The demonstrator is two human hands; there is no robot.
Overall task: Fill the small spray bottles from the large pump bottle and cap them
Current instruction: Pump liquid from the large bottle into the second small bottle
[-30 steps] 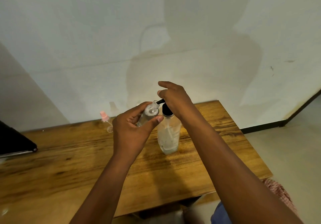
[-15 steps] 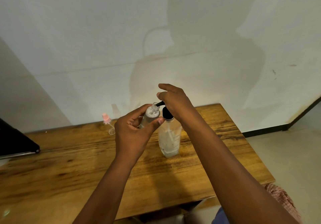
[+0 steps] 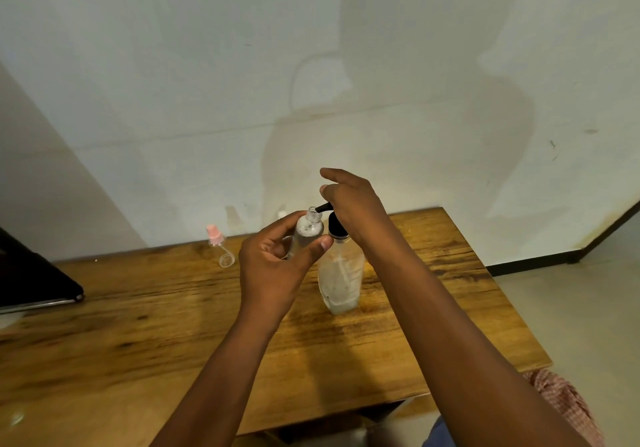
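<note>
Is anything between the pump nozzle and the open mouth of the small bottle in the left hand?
Nothing visible. The left hand holds the small spray bottle uncapped, with the pump nozzle right at its mouth. The right hand rests on the large pump bottle, clear of the opening.

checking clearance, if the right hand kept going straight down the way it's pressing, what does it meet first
The right hand sits over the black pump head of the large pump bottle, so it would likely meet that first; actual contact is hidden beneath the hand.
</note>
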